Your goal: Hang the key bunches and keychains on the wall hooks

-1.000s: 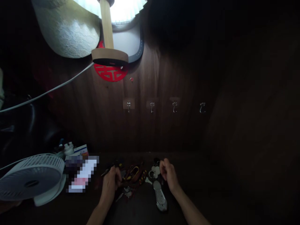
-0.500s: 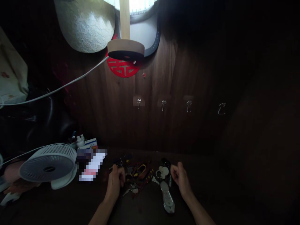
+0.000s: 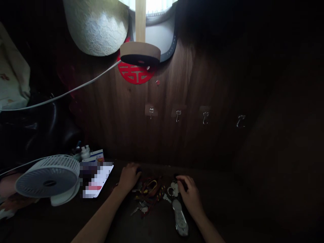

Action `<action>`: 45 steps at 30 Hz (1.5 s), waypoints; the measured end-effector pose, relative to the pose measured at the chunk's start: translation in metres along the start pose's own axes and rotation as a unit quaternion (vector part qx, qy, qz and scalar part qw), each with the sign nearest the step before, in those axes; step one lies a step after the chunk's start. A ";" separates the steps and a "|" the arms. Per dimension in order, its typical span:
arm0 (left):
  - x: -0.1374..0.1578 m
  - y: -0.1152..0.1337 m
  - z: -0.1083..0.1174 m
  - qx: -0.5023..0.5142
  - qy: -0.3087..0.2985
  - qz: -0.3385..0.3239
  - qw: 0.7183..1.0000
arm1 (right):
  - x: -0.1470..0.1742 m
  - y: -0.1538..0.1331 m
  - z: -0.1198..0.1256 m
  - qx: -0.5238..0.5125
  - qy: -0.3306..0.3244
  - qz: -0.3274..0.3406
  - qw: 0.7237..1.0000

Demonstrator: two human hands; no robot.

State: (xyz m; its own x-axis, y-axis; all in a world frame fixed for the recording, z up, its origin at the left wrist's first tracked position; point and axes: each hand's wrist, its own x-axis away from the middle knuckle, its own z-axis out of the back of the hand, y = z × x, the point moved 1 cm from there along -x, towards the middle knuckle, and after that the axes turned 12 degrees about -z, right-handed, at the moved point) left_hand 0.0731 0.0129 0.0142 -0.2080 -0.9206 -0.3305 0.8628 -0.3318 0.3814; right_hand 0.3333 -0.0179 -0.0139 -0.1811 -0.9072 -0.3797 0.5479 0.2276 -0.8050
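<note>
My left hand [image 3: 129, 177] reaches over the far left of the small pile, its fingers curled down over something dark that they mostly hide. Beside it lies a tangle of cords and straps [image 3: 152, 187], red, brown and yellow-black, with loose keys [image 3: 142, 208] at its near edge. To the right, a bunch of keys [image 3: 173, 190] on a ring has a long silver handset-like piece [image 3: 180, 217] lying below it. My right hand [image 3: 189, 190] is at the bunch's upper right, thumb and fingers curved around its edge by a small black piece. Dim light blurs the details.
A white fan [image 3: 48, 177] stands at the left, with small white bottles [image 3: 85, 152] and boxes [image 3: 97, 156] behind it. A pixelated white card [image 3: 98, 180] lies nearby. Metal hooks [image 3: 178, 114] line the wooden wall. A lamp base [image 3: 140, 53] with a white cable hangs above.
My left hand has moved away from me, covering the dark keys and ring at the pile's far left. My right hand has shifted left onto the key bunch. The view has turned slightly.
</note>
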 end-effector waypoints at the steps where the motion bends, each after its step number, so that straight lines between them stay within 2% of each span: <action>1: -0.004 -0.001 -0.004 -0.015 -0.005 0.005 1.000 | 0.000 0.002 -0.001 0.009 -0.003 0.006 1.000; 5: -0.011 -0.001 -0.016 -0.042 -0.005 0.023 0.999 | -0.002 0.006 -0.001 0.029 -0.002 0.011 1.000; 10: -0.013 -0.002 -0.016 -0.001 0.012 0.023 1.000 | -0.003 0.005 0.000 0.029 0.006 -0.005 1.000; 14: -0.009 -0.001 -0.011 0.095 0.059 0.029 0.993 | -0.003 0.005 0.002 0.027 0.009 -0.006 1.000; 19: 0.007 0.018 -0.011 0.263 0.094 0.036 0.960 | -0.001 0.003 0.000 0.028 0.025 -0.003 0.999; 21: 0.016 0.028 -0.014 0.352 0.084 0.045 0.931 | 0.002 -0.004 -0.002 0.020 0.019 -0.015 1.000; 23: 0.025 0.036 -0.017 0.502 0.075 0.075 0.858 | 0.008 -0.018 -0.006 0.008 -0.009 -0.029 1.000; 25: 0.031 0.041 -0.019 0.603 0.076 0.101 0.788 | 0.015 -0.038 -0.012 0.008 -0.072 -0.030 0.997; 27: 0.035 0.043 -0.020 0.630 0.083 0.120 0.763 | 0.021 -0.060 -0.020 0.014 -0.123 -0.013 0.992; 29: 0.036 0.042 -0.021 0.609 0.091 0.126 0.778 | 0.026 -0.078 -0.028 0.018 -0.142 0.015 0.990; 31: 0.035 0.041 -0.021 0.566 0.104 0.112 0.810 | 0.027 -0.089 -0.037 0.027 -0.131 0.028 0.991; 33: 0.035 0.040 -0.022 0.524 0.115 0.089 0.839 | 0.027 -0.092 -0.043 0.037 -0.100 0.023 0.994; 36: 0.035 0.040 -0.021 0.487 0.113 0.065 0.864 | 0.024 -0.089 -0.047 0.005 -0.087 -0.005 0.996; 40: 0.036 0.043 -0.019 0.447 0.105 0.036 0.888 | 0.007 -0.086 -0.039 -0.115 -0.089 -0.069 0.987; 45: 0.038 0.045 -0.026 0.397 0.097 0.011 0.913 | -0.043 -0.099 -0.009 -0.227 -0.013 -0.050 0.973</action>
State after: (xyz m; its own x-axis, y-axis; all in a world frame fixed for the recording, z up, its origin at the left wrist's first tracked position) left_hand 0.1161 -0.0316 -0.0031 -0.0434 -0.9008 -0.4320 0.2443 -0.4288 0.8697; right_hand 0.2792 0.0017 0.0784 -0.1919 -0.9400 -0.2822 0.1106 0.2650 -0.9579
